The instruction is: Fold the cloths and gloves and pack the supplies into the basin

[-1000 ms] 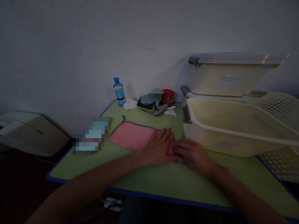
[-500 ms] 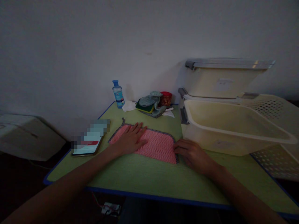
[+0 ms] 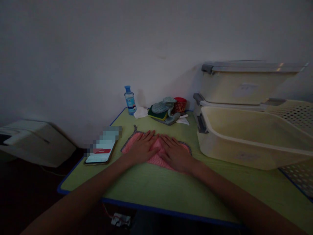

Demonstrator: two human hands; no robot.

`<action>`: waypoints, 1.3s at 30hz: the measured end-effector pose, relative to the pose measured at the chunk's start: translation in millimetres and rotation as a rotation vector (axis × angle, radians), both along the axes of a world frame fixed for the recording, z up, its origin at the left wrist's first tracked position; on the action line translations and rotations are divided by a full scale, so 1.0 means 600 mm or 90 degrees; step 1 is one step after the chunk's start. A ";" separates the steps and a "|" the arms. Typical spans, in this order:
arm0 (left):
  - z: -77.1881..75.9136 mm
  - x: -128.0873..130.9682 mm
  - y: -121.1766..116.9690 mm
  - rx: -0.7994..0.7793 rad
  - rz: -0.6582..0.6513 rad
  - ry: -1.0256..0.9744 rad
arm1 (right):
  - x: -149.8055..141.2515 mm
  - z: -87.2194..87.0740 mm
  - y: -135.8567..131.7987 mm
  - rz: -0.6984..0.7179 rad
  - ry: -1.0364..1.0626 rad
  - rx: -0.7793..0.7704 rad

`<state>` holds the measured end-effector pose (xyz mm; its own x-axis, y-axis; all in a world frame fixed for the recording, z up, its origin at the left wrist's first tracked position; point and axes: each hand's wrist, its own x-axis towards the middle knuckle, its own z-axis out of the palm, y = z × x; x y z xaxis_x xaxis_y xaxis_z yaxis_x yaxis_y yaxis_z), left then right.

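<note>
A pink textured cloth (image 3: 156, 159) with a dark checked border and a small hanging loop lies spread on the green table (image 3: 156, 192). On its left part my left hand (image 3: 142, 148) rests flat, fingers stretched out. My right hand (image 3: 177, 154) also lies flat, over the cloth's right part, with its fingertips close to those of the left. Both palms face down, and neither hand grips anything. The hands and wrists hide much of the cloth's middle and near edge.
Left of the cloth lies a phone (image 3: 101, 150). Behind stand a blue bottle (image 3: 130, 101), white tissue (image 3: 141, 112), a green-yellow sponge (image 3: 157, 113), a grey-blue cloth (image 3: 166, 106) and a red basket (image 3: 180, 104). An open cream bin (image 3: 230, 151) and a lidded box (image 3: 241, 88) are at right.
My left hand slid left from the cloth's right part to its left. My right hand moved from the right edge onto the cloth and flattened. The view shifted slightly.
</note>
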<state>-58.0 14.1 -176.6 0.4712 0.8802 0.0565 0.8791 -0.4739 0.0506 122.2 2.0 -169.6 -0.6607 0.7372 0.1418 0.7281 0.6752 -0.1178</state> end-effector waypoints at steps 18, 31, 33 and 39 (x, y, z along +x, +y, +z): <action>-0.015 -0.046 0.021 0.030 0.140 0.022 | 0.031 0.000 0.002 0.093 0.001 -0.041; -0.008 -0.053 0.062 0.008 0.063 0.040 | 0.060 0.052 -0.013 0.176 -0.038 0.053; -0.004 -0.054 0.078 -0.007 0.041 0.049 | 0.060 0.057 -0.016 0.199 -0.077 0.044; 0.001 -0.053 0.110 0.001 0.012 0.060 | 0.064 0.056 -0.023 0.198 -0.079 -0.033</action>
<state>-89.7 80.2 -176.0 0.4577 0.8890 0.0146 0.8888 -0.4570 -0.0329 160.5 -11.5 -136.0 -0.8648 0.5019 0.0143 0.4993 0.8627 -0.0810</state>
